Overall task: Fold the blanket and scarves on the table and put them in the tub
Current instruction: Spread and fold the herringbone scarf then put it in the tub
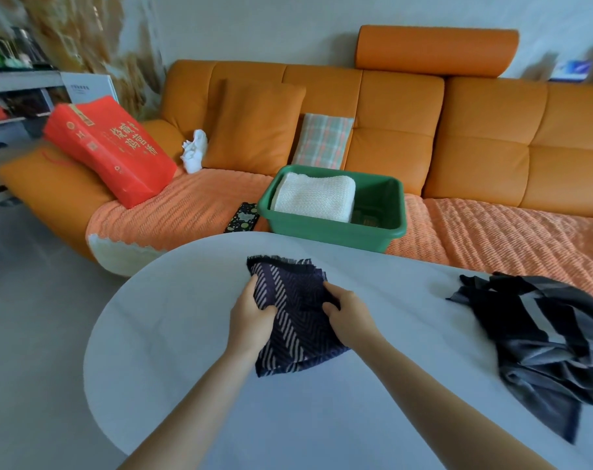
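Gripping the folded purple scarf point(293, 320) at both sides on the table point(173, 334), the left hand point(251, 315) and right hand point(347, 317) are pinching it; keeping the layers together is helping before carrying it to the green tub point(332, 230) on the sofa.

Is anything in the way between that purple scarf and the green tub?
Nothing visible. The tub sits just past the table edge from the scarf. The blanket fills its left side, leaving room on the right.
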